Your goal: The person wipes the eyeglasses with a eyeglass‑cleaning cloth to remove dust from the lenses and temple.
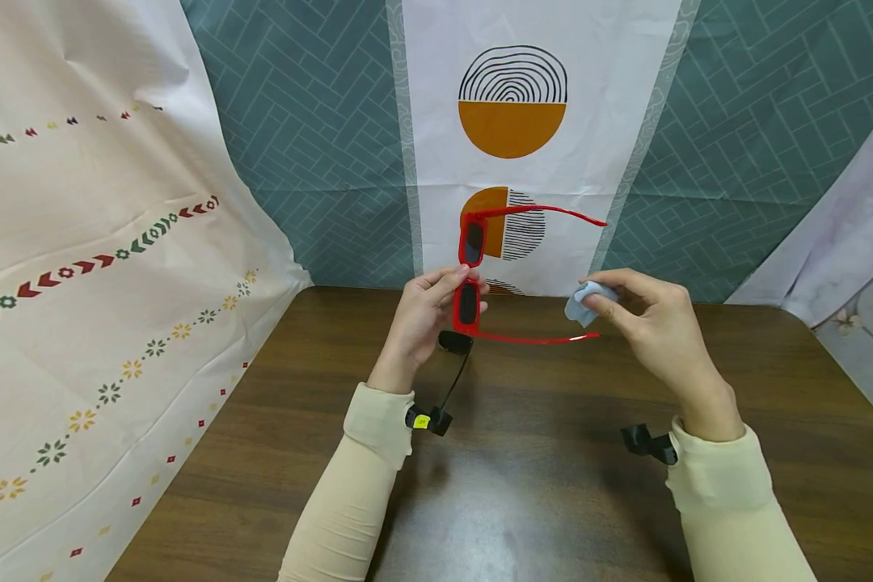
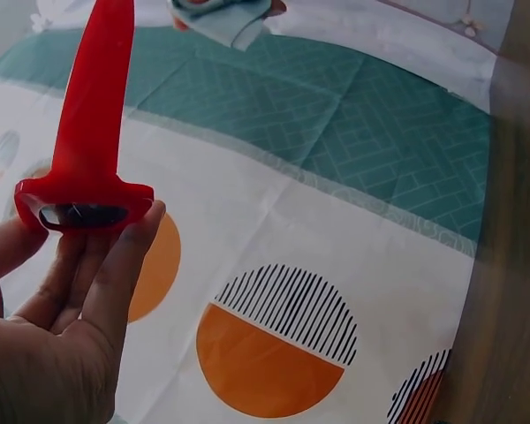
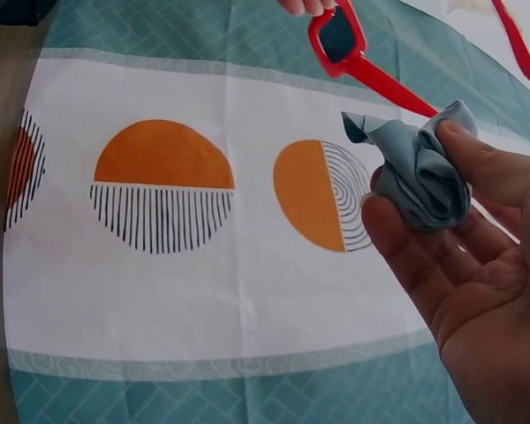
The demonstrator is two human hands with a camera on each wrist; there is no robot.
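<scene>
Red-framed sunglasses [image 1: 466, 307] with dark lenses are held up above the table, turned on end, both temples unfolded and pointing right. My left hand [image 1: 428, 311] pinches the frame around the bridge and lower lens; in the left wrist view the fingers [image 2: 115, 283] grip the frame from below. To the right of the temple tips, my right hand [image 1: 651, 323] holds a bunched light blue cloth [image 1: 589, 303] between thumb and fingers. The right wrist view shows the crumpled folds of the cloth [image 3: 424, 168], apart from the sunglasses.
Below both hands lies a dark brown wooden table [image 1: 524, 453]. A patterned green and white curtain [image 1: 320, 145] hangs behind it, and a cream embroidered cloth [image 1: 116, 283] drapes along the left. Black wrist cameras [image 1: 436, 420] are strapped on both sleeves.
</scene>
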